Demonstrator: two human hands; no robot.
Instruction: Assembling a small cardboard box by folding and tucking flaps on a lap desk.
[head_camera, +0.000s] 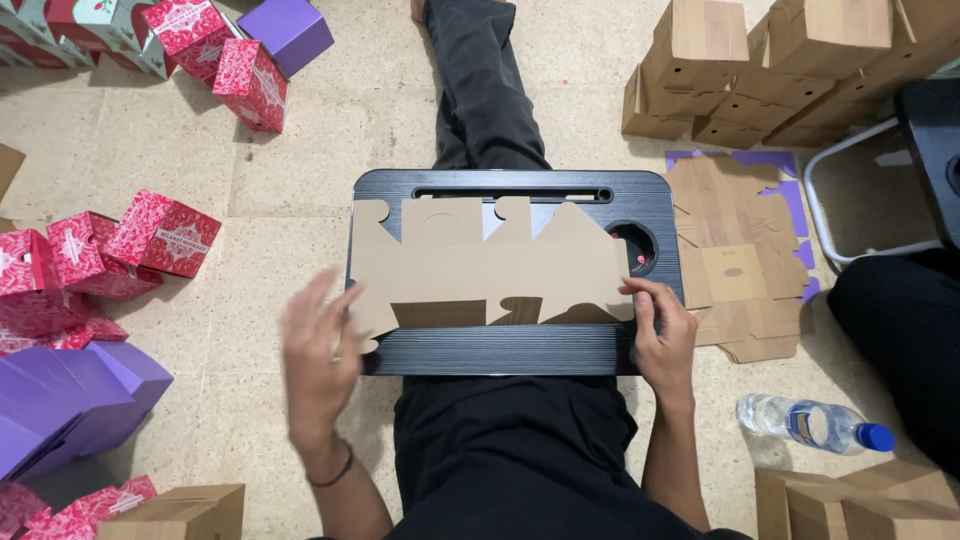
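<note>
A flat brown cardboard box blank (490, 262) lies spread on a black lap desk (510, 350) that rests over my legs. My right hand (662, 335) presses on the blank's right end, fingers on the cardboard near the desk's round cup hole (635, 248). My left hand (318, 355) is at the blank's left end, blurred, fingers spread, touching or just off its edge. I sit on the floor in dark trousers.
Red patterned boxes (160, 235) and purple boxes (70, 400) lie at the left. Folded brown boxes (760, 60) are stacked at the upper right, flat blanks (740, 260) lie right of the desk, and a water bottle (810, 420) lies lower right. Another person's dark leg (900, 330) is at the right.
</note>
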